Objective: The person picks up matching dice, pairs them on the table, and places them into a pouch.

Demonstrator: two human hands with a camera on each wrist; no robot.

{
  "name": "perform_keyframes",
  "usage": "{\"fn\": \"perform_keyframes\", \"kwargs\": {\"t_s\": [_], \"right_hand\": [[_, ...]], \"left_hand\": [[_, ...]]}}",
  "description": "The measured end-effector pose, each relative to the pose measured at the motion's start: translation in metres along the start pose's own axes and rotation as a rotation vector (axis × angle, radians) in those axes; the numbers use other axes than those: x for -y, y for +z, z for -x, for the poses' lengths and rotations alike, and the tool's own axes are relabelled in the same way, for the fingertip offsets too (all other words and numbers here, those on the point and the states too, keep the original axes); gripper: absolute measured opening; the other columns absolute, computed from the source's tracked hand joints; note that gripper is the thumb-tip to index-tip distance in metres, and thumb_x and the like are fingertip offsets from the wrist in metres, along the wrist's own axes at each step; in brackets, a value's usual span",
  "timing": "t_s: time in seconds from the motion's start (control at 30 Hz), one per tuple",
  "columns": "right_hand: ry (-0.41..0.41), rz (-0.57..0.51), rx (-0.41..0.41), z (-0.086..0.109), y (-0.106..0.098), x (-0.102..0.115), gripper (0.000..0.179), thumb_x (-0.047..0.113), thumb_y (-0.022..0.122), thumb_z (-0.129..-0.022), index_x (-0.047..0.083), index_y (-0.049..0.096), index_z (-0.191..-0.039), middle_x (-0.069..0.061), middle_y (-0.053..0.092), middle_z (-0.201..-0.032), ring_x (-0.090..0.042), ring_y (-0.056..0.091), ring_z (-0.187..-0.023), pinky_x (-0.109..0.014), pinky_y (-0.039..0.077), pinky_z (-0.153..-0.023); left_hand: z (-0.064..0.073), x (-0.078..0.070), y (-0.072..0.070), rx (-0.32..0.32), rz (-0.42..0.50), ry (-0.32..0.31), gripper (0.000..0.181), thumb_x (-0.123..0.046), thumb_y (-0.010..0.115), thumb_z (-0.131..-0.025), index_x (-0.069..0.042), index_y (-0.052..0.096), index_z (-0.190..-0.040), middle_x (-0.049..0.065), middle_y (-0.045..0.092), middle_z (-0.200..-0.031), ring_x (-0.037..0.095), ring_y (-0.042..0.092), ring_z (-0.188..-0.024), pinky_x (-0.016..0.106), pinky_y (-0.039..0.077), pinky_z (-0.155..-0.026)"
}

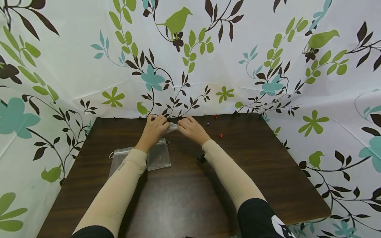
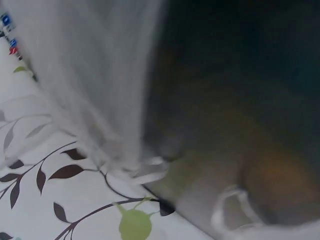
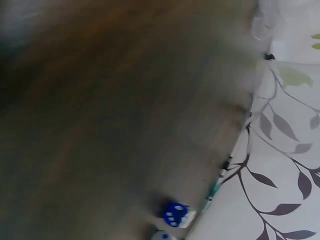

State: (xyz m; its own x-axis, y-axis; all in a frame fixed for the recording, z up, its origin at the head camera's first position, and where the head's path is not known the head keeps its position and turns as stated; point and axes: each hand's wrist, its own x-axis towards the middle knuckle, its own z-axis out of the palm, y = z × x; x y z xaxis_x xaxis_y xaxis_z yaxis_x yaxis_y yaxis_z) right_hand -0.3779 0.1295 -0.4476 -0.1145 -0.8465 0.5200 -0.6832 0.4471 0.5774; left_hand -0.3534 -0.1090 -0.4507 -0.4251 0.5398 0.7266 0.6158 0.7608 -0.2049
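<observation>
Near the far edge of the table, my left hand (image 1: 154, 128) and right hand (image 1: 191, 129) grip a sheer drawstring bag (image 1: 172, 127) between them. Curled fingers hide most of it. Up close in the left wrist view, the bag's whitish mesh (image 2: 100, 75) fills the upper left, blurred, with a white cord loop (image 2: 232, 210) lower down. Below my left hand a second sheer bag (image 1: 159, 157) lies flat on the table. Another sheer bag (image 1: 119, 158) is partly covered by my left sleeve.
On the dark wooden table (image 1: 184, 198), small red dice (image 1: 220, 135) and a blue-purple die (image 1: 207, 124) lie right of my hands. A blue die (image 3: 175, 214) shows in the right wrist view. A small black object (image 1: 201, 158) sits beside my right forearm. Patterned cloth (image 1: 226, 72) hangs behind.
</observation>
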Motion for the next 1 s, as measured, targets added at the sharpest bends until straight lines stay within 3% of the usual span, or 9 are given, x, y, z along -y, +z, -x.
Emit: {"fn": "perform_keyframes", "kwargs": {"t_s": [0.1,0.23,0.37,0.5,0.67,0.83,1.0], "right_hand": [[-0.026,-0.039,0.075,0.005,-0.002,0.005,0.015,0.011,0.052,-0.107,0.006,0.062,-0.098,-0.009,0.066,-0.114,-0.023,0.063,-0.103,-0.040,0.049,-0.091],[-0.017,-0.140,0.176,0.010,-0.003,0.011,0.009,0.015,0.060,-0.103,0.007,0.062,-0.098,-0.008,0.066,-0.115,-0.023,0.063,-0.104,-0.039,0.049,-0.093],[0.043,-0.217,0.252,0.013,0.001,0.015,0.010,0.018,0.059,-0.102,0.009,0.063,-0.100,-0.005,0.068,-0.111,-0.021,0.063,-0.099,-0.038,0.049,-0.090],[0.109,-0.297,0.263,0.018,0.005,0.020,0.008,0.016,0.061,-0.101,0.010,0.065,-0.102,-0.003,0.068,-0.104,-0.021,0.063,-0.093,-0.038,0.049,-0.083],[0.173,-0.384,0.249,0.023,0.004,0.024,0.008,0.014,0.071,-0.094,0.010,0.069,-0.101,-0.003,0.068,-0.098,-0.020,0.064,-0.086,-0.037,0.052,-0.077],[0.254,-0.483,0.313,0.029,0.005,0.027,0.009,0.016,0.071,-0.097,0.010,0.072,-0.104,-0.002,0.070,-0.101,-0.017,0.066,-0.091,-0.034,0.052,-0.090],[0.362,-0.614,0.360,0.032,0.006,0.029,0.011,0.015,0.068,-0.099,0.008,0.073,-0.106,-0.004,0.071,-0.105,-0.018,0.067,-0.097,-0.033,0.051,-0.093]], "left_hand": [[0.009,-0.005,0.005,0.044,0.016,0.022,0.016,-0.017,0.079,-0.090,-0.010,0.065,-0.084,0.004,0.063,-0.088,0.027,0.059,-0.088,0.052,0.044,-0.085],[0.017,-0.010,0.008,0.149,0.064,0.016,0.017,-0.020,0.084,-0.086,-0.012,0.069,-0.087,0.001,0.068,-0.090,0.024,0.061,-0.087,0.050,0.043,-0.084],[0.019,-0.014,0.006,0.278,0.139,-0.044,0.014,-0.024,0.084,-0.086,-0.015,0.074,-0.092,0.000,0.072,-0.094,0.023,0.062,-0.090,0.049,0.044,-0.083],[0.020,-0.018,0.004,0.365,0.233,-0.096,0.008,-0.023,0.080,-0.090,-0.017,0.077,-0.094,-0.001,0.074,-0.093,0.021,0.063,-0.085,0.049,0.045,-0.078],[0.020,-0.019,0.005,0.393,0.297,-0.108,0.004,-0.020,0.080,-0.090,-0.017,0.077,-0.091,-0.003,0.074,-0.087,0.020,0.064,-0.078,0.046,0.046,-0.070],[0.020,-0.017,0.007,0.387,0.319,-0.101,0.005,-0.020,0.080,-0.090,-0.015,0.077,-0.091,-0.001,0.073,-0.083,0.021,0.064,-0.074,0.046,0.048,-0.067],[0.020,-0.015,0.008,0.452,0.424,-0.202,0.008,-0.019,0.079,-0.090,-0.013,0.078,-0.094,0.000,0.073,-0.084,0.018,0.064,-0.074,0.042,0.052,-0.071]]}}
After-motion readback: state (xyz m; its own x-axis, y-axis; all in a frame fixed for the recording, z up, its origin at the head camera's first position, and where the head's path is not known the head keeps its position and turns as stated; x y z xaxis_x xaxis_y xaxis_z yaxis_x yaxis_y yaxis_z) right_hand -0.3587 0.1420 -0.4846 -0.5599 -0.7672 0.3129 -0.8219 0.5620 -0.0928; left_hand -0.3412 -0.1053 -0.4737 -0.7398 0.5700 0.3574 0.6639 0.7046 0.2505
